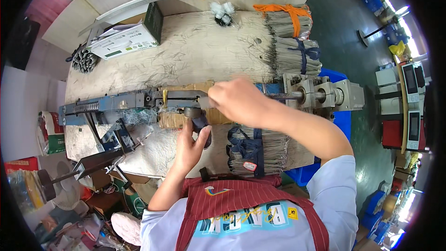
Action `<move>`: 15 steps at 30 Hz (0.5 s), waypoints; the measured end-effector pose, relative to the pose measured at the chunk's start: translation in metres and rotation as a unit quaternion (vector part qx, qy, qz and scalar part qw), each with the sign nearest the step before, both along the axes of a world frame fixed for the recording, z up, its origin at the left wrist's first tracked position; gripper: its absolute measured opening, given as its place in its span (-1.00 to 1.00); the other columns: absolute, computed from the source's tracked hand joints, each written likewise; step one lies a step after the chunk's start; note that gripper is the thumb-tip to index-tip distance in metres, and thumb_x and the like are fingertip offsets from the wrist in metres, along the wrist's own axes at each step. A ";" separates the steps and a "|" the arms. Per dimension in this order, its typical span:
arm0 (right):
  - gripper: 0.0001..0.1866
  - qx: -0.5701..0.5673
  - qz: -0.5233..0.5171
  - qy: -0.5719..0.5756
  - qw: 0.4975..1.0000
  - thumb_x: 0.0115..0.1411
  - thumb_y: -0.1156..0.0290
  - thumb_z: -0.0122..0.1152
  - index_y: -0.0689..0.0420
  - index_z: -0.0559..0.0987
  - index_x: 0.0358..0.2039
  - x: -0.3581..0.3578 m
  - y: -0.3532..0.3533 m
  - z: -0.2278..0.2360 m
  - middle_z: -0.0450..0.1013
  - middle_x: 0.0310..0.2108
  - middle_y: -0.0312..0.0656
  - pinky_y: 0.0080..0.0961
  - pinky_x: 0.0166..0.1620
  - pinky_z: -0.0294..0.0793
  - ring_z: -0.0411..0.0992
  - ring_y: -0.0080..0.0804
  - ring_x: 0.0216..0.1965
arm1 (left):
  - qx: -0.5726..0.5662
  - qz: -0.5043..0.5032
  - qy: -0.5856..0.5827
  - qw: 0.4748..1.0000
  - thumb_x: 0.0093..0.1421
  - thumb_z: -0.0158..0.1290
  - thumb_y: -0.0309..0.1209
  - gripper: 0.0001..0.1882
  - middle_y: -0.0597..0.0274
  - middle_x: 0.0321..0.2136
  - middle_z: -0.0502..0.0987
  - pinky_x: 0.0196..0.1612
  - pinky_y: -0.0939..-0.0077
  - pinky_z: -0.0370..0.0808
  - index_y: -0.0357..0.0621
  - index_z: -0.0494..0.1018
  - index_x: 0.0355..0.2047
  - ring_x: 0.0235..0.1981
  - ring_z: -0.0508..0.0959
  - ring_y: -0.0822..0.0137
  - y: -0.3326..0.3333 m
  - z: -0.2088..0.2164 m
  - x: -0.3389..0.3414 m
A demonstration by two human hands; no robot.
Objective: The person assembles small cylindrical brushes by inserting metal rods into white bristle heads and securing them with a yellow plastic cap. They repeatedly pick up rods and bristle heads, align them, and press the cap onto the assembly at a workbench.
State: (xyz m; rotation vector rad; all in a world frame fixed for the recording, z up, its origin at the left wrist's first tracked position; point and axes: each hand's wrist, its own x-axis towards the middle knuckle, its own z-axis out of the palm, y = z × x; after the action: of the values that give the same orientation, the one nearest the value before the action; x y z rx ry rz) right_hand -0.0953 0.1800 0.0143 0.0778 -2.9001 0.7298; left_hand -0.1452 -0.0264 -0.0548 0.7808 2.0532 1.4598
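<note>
My left hand (189,148) is closed around a dark, cloth-wrapped handle (201,123) topped by a round grey metal end (192,111). That metal end sits at the near side of a long blue metal machine (134,100), by a thin dark rod (181,98) lying along it. Slightly blurred, my right hand (239,101) is pinched above the machine's middle, right of the rod's end. Something small and pale shows at its fingertips, too unclear to name. Brown cardboard (174,120) lies under the work spot.
Shaft bearings (320,94) fill the machine's right end, and a spring (87,107) its left. Tied wire bundles (274,151) lie near and far right. A cardboard box (125,42) and white brushes (223,13) stand at the back. Loose wires (186,62) litter the table.
</note>
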 end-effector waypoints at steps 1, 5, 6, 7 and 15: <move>-0.92 0.012 -0.007 0.037 0.999 0.01 0.52 0.20 0.20 0.46 -0.51 0.003 -0.006 0.000 0.44 -0.54 -0.05 -0.21 -0.34 0.45 0.48 -0.02 -0.45 | 0.006 -0.001 -0.006 1.000 0.15 0.21 -0.35 -0.64 -0.08 -0.46 0.50 -0.39 0.27 0.44 -0.33 0.35 -0.20 -0.50 0.52 0.02 0.000 -0.002 0.000; -0.89 -0.050 -0.005 -0.053 0.997 0.06 0.46 0.20 0.22 0.49 -0.49 -0.002 0.001 0.007 0.46 -0.53 0.01 -0.14 -0.32 0.44 0.48 0.02 -0.43 | -0.129 -0.035 0.240 0.962 0.13 0.22 -0.30 -0.53 -0.21 -0.40 0.50 -0.39 0.14 0.48 -0.33 0.29 -0.11 -0.42 0.54 -0.19 -0.017 0.008 -0.026; -0.88 -0.051 0.000 -0.087 0.995 0.08 0.44 0.20 0.23 0.50 -0.48 -0.008 0.001 0.010 0.46 -0.53 0.02 -0.12 -0.32 0.44 0.48 0.03 -0.42 | -0.187 -0.052 0.297 0.935 0.10 0.25 -0.25 -0.50 -0.24 -0.36 0.50 -0.38 0.08 0.49 -0.34 0.31 -0.13 -0.37 0.54 -0.23 -0.023 0.026 -0.037; -0.86 -0.051 0.001 -0.121 0.991 0.10 0.42 0.19 0.23 0.51 -0.48 -0.012 0.002 0.013 0.47 -0.53 0.04 -0.11 -0.31 0.43 0.48 0.05 -0.41 | -0.191 -0.092 0.316 0.925 0.10 0.25 -0.22 -0.51 -0.21 -0.40 0.51 -0.40 0.15 0.50 -0.34 0.33 -0.14 -0.38 0.57 -0.13 -0.028 0.045 -0.049; -0.82 -0.066 -0.007 -0.143 0.987 0.14 0.37 0.15 0.24 0.53 -0.46 -0.010 0.007 0.013 0.46 -0.56 0.07 -0.05 -0.31 0.41 0.47 0.09 -0.40 | -0.143 -0.192 -0.397 0.886 0.04 0.30 -0.11 -0.31 0.09 -0.26 0.58 -0.13 0.38 0.53 -0.52 0.42 -0.05 -0.26 0.59 0.31 -0.024 0.102 -0.055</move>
State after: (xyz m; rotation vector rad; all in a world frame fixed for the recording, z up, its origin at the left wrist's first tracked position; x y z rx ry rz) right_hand -0.1056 0.1868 0.0274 -0.0682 -3.1037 1.0058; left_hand -0.2001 -0.0503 0.0468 0.3387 1.3340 0.9778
